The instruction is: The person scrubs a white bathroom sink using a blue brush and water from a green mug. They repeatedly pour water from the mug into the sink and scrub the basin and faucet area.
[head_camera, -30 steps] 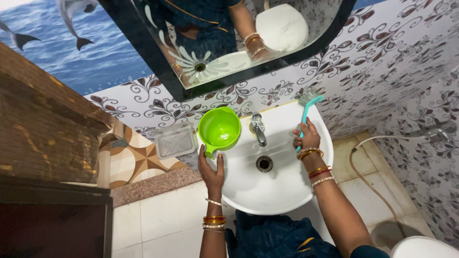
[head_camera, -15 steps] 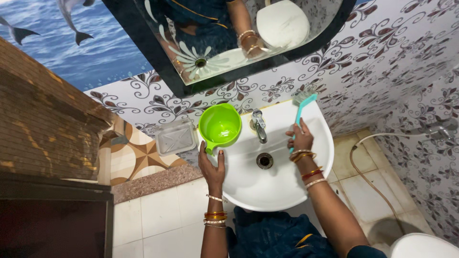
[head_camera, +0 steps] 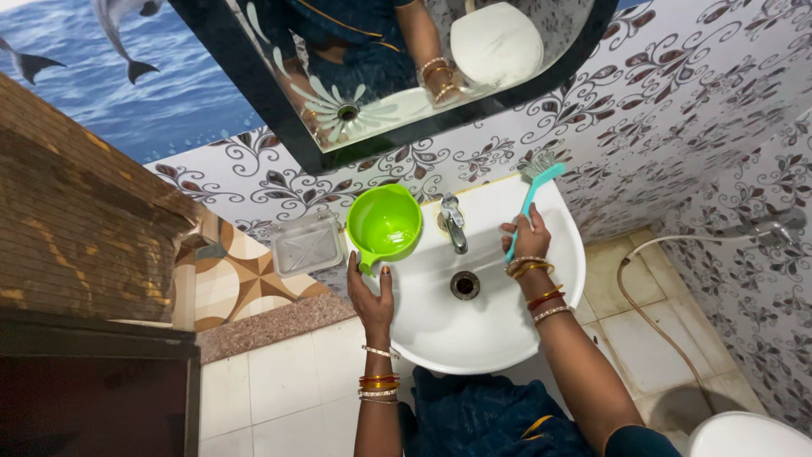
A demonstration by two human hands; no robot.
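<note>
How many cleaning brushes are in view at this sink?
1. A teal brush is held in the right hand, its bristles up at the back rim of the white sink. Others may be hidden.
</note>
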